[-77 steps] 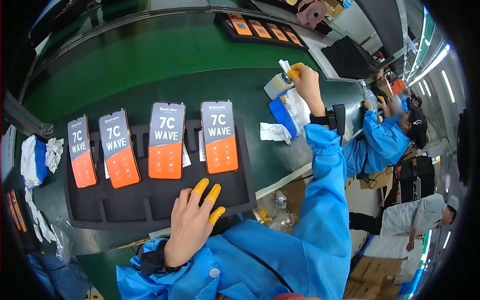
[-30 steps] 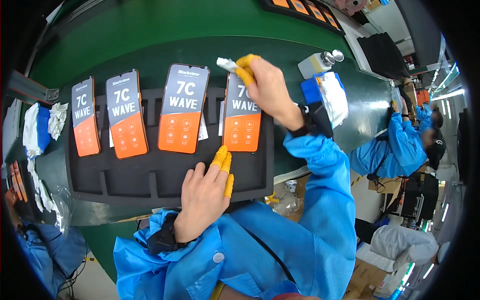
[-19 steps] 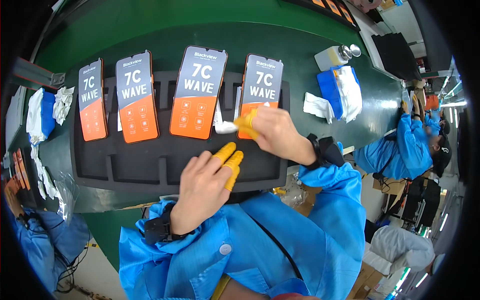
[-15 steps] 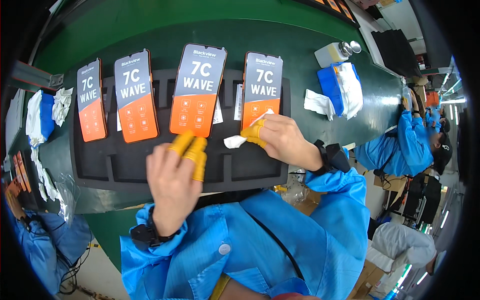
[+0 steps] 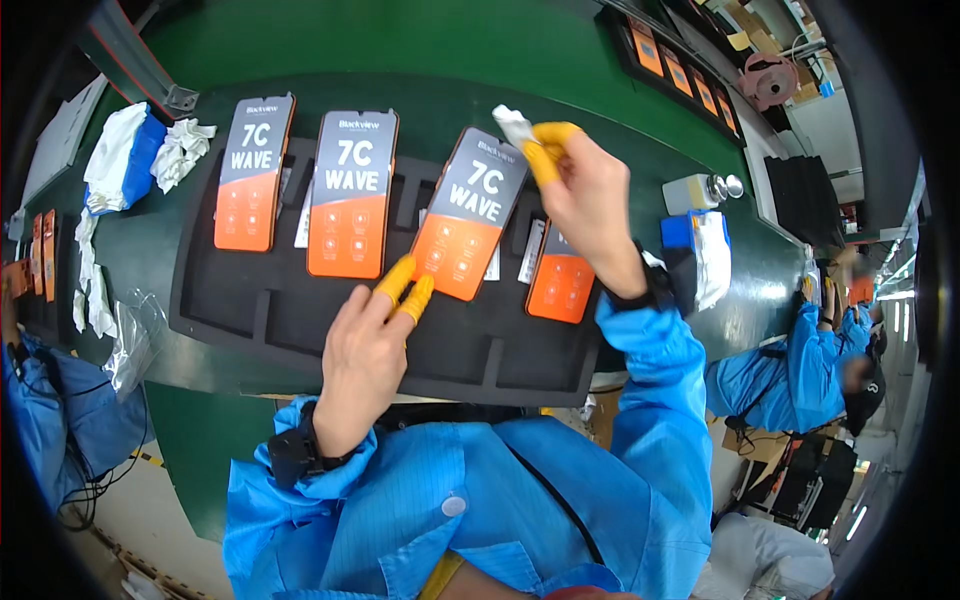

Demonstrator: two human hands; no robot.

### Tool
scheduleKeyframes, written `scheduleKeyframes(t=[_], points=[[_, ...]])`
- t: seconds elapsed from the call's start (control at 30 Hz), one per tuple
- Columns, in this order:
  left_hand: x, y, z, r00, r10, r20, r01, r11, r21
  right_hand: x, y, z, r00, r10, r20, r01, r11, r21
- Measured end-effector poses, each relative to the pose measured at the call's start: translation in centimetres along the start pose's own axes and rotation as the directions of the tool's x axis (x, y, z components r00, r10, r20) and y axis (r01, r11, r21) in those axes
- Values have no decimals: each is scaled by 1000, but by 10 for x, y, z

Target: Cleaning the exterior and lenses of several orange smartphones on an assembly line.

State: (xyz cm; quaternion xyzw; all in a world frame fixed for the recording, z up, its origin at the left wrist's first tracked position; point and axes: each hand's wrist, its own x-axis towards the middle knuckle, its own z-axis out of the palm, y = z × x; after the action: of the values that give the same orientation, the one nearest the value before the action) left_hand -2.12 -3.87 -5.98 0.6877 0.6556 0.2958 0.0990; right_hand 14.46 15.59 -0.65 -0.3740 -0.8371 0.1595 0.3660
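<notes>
Four smartphones with grey and orange screen films rest in a black foam tray (image 5: 430, 345). The third phone (image 5: 470, 215) lies tilted, its top leaning right. My left hand (image 5: 365, 350) is open, with yellow-covered fingertips touching that phone's lower left corner. My right hand (image 5: 590, 195), also in yellow finger covers, pinches a crumpled white wipe (image 5: 513, 125) at the phone's top right corner. My right hand and wrist hide the upper part of the fourth phone (image 5: 562, 275). The second phone (image 5: 352, 195) and the first phone (image 5: 252, 175) lie to the left.
A pump bottle (image 5: 695, 191) stands at the right, behind a blue box of white wipes (image 5: 712, 255). Another blue wipe pack (image 5: 125, 160) and crumpled wipes (image 5: 182, 153) sit at the left. A second phone tray (image 5: 675, 75) lies far right. Co-workers in blue sit at both sides.
My right hand has moved with the wipe from the fourth phone's lower end to the third phone's top. My left hand now touches the third phone, which has become more tilted. The view has shifted.
</notes>
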Motion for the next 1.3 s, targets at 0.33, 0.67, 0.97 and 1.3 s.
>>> scheduleKeyframes(t=[0.33,0.67,0.97,1.3], points=[[6,13,-5,996,26,-85,-27,1000,-12,-36,4,40,933,-144,329,239,933,-270],[6,10,-1,999,20,-40,-21,1000,-21,-78,-25,42,823,-369,433,402,915,15],[3,11,-3,998,-2,-62,3,1000,20,-21,-13,56,902,-296,315,350,928,-128],[-1,6,-2,995,47,-84,-42,997,63,-27,14,36,982,-116,151,143,973,-181]])
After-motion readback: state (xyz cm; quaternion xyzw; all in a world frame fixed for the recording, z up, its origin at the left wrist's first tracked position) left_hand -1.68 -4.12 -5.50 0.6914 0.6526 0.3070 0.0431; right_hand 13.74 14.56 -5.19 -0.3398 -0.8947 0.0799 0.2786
